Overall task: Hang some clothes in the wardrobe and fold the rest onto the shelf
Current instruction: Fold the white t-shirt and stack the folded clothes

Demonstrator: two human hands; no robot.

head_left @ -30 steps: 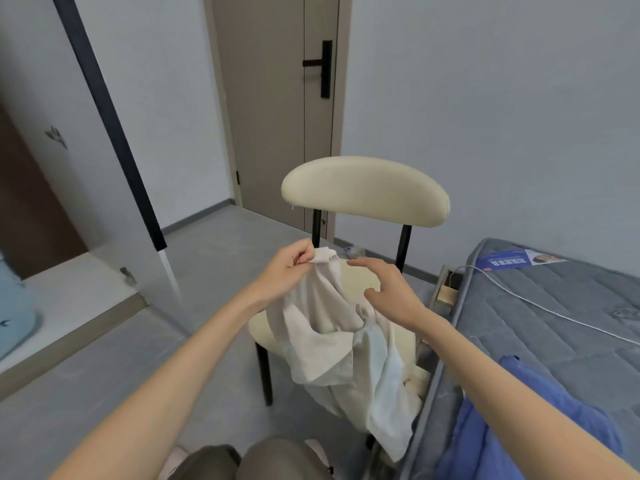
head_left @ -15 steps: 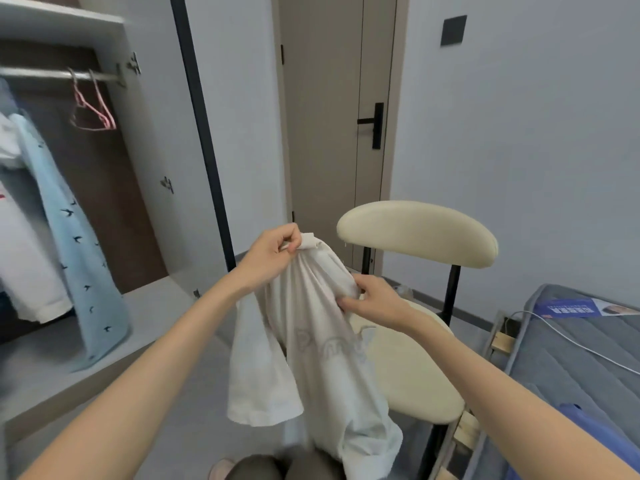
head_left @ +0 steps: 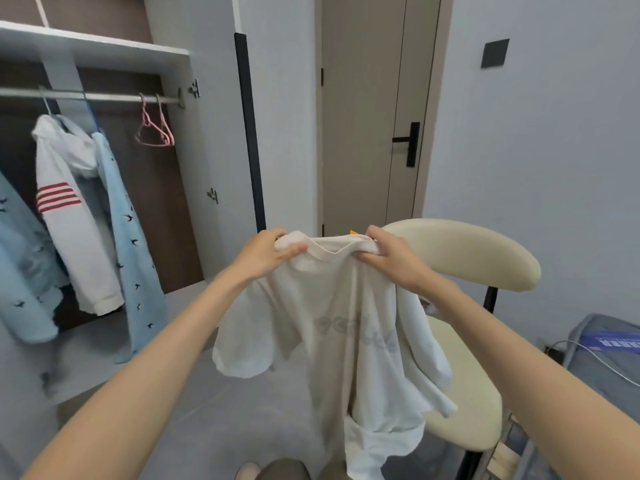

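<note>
1. Wardrobe rail [head_left: 104, 97], far left: a white hoodie [head_left: 69, 220] w/ red stripes & a blue bird-print shirt [head_left: 135, 258] hang close together. That side looks crowded, so pushing another item in there could knock one off its hanger.
2. Pink hangers [head_left: 154, 133]: bare, near the rail's right end, well apart from the tee. Both grips are busy, so fetching one means releasing a shoulder, and the tee would prob. sag or slip.
3. Left grip [head_left: 266, 252]: fingers & thumb curled round the tee's left shoulder, beside the collar. It holds bunched cloth, not a flat seam, so a hard shake could pull it free.
4. White T-shirt [head_left: 332, 323]: held up mid-air between the two grips, in front of the chair, faint print across the chest. The body hangs twisted, w/ the lower right part folded on itself. The hem is low toward the floor and may drag if the arms drop. Hung or folded like this, it creases.
5. Right grip [head_left: 388, 258]: curled round the right shoulder, next to the collar. Uneven pull vs. the left could stretch the neckline.
6. Chair [head_left: 467, 251]: just behind the tee, w/ the right sleeve hanging in front of the seat. Swinging toward the wardrobe could snag cloth on the backrest.
7. Bed [head_left: 606, 341], far right: a cable lies on it, a poss. snag if the tee goes down there.
</note>
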